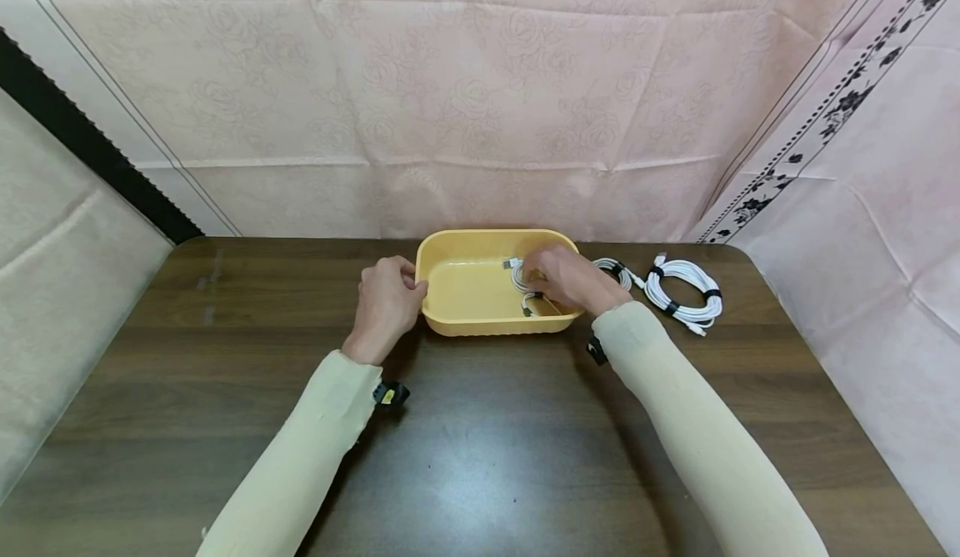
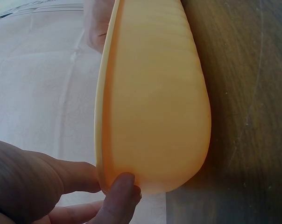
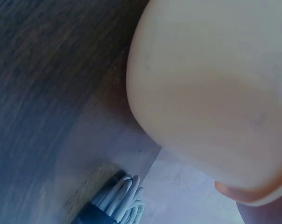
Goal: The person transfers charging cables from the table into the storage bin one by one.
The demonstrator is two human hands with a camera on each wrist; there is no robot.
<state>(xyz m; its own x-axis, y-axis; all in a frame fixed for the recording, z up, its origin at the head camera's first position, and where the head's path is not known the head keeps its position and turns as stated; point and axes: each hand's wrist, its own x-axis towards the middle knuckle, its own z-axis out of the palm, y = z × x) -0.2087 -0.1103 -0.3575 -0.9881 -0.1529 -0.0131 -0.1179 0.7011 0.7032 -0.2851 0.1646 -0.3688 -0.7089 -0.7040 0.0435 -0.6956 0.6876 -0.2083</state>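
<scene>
A yellow plastic tray (image 1: 467, 283) stands at the table's far edge. My left hand (image 1: 386, 303) pinches its left end at the rim; in the left wrist view the thumb and fingers (image 2: 118, 198) sit on either side of the tray wall (image 2: 155, 102). My right hand (image 1: 566, 276) reaches over the tray's right end, fingertips down inside, holding a coiled white cable (image 1: 517, 277) with a black tie. The cable's plug points left over the tray floor. In the right wrist view the tray's outer wall (image 3: 201, 93) hides the fingers.
Right of the tray lie two more white cable coils with black ties: one (image 1: 624, 276) partly behind the right hand, the other (image 1: 686, 292) farther right. A pale patterned cloth (image 1: 480, 107) hangs behind the brown table (image 1: 480, 440) and along its sides.
</scene>
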